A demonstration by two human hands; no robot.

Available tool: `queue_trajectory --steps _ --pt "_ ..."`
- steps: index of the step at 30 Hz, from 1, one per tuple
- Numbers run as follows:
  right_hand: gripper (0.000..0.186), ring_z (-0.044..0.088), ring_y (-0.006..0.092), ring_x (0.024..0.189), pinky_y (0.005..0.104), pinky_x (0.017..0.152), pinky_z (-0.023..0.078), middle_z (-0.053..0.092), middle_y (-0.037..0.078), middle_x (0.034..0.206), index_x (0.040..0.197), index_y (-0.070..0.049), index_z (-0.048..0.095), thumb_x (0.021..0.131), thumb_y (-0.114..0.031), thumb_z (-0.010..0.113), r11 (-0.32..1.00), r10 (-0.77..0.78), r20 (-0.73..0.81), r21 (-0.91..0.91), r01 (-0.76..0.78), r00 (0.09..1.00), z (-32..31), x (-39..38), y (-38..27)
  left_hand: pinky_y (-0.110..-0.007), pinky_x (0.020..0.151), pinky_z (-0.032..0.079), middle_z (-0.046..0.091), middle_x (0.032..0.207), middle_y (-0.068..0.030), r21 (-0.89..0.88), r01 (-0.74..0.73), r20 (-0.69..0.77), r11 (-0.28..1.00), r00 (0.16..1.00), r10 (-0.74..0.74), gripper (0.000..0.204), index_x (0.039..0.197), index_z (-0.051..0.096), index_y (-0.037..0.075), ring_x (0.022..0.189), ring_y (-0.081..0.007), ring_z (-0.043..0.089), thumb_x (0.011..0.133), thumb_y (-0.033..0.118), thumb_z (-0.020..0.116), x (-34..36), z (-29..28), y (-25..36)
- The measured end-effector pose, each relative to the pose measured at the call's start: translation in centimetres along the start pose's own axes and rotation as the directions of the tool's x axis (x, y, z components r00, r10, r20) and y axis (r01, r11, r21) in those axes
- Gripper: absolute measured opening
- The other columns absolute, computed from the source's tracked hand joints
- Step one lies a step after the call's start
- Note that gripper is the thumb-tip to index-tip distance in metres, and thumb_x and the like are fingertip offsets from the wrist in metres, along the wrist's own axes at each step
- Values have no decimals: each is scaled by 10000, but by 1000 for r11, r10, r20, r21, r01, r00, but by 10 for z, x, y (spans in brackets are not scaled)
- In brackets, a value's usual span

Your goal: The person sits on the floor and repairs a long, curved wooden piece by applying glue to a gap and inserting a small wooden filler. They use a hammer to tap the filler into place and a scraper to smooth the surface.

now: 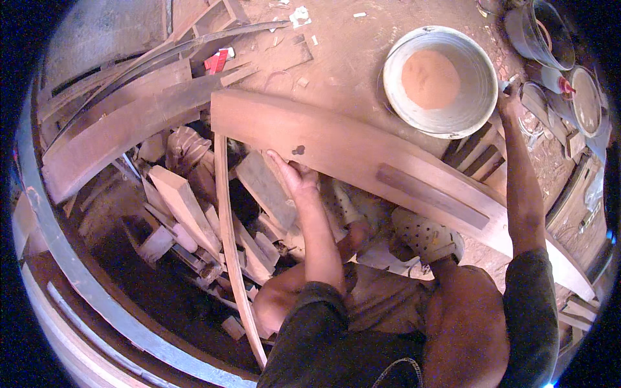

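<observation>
A long, reddish-brown wooden plank (310, 132) lies slantwise in front of me, with a small dark blotch on its face. On it rests a narrow strip of darker wood (433, 195). My left hand (297, 178) grips the plank's near edge, some fingers hidden. At far right, my stretched-out right hand (510, 97) is closed beside the rim of a pale bucket (479, 107). A small, whitish bit shows at its fingertips, too little to name. Orange-brown powder or liquid (430, 79) covers the bucket's bottom. Close to that hand is a bottle with a red tip (565, 86).
Offcuts (184, 207) are heaped at left below the plank, beside a thin curved wooden strip (229, 246). Larger curved boards (123, 129) lie beyond. Dark tubs (550, 39) and a round container (585, 103) stand at far right. My clog-shod feet (427, 233) are under the plank.
</observation>
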State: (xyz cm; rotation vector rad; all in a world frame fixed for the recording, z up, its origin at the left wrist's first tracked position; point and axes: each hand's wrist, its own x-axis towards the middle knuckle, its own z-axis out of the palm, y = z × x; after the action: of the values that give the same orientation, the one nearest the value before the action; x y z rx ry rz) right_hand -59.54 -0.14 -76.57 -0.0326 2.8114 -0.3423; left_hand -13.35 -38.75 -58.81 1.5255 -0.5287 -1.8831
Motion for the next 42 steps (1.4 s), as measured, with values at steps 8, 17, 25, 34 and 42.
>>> queue_trajectory --steps 8,17,25,34,42 --pt "626 665 354 995 453 848 526 685 152 1114 1247 -162 563 758 -542 659 990 28 -41 -134 -33 999 11 38 45 -572 1092 316 437 1432 -85 -59 -5 37 998 999 7 887 1432 372 161 1322 -348 395 788 739 562 -11 25 -11" --pt "552 663 360 989 453 844 518 686 156 1094 1192 -143 583 761 -476 674 998 -52 19 -36 52 998 24 14 19 -575 1080 332 455 1406 -70 -14 -47 -5 999 999 47 841 1417 384 169 1303 -334 411 808 728 547 -22 27 2" --pt "406 666 365 964 458 824 506 694 187 1033 1112 -144 641 804 -410 637 999 -47 11 -16 47 999 19 22 23 -483 1070 386 445 1432 -71 -81 36 8 996 999 -35 811 1436 368 118 1281 -284 453 870 686 491 -12 19 -2" --pt "423 653 375 994 478 826 508 677 194 1076 1108 -148 649 820 -454 607 1000 25 77 3 -25 997 10 1 -13 -484 1122 315 387 1485 -77 -146 87 85 985 994 -75 795 1466 319 118 1342 -275 388 900 655 471 -7 10 6" --pt "460 655 370 996 474 820 512 677 201 1072 1110 -131 645 816 -482 605 999 2 88 35 -5 996 27 3 -19 -366 798 478 604 904 -49 -168 191 -96 967 973 -209 321 1006 544 127 804 -185 571 988 438 466 15 -85 -18"
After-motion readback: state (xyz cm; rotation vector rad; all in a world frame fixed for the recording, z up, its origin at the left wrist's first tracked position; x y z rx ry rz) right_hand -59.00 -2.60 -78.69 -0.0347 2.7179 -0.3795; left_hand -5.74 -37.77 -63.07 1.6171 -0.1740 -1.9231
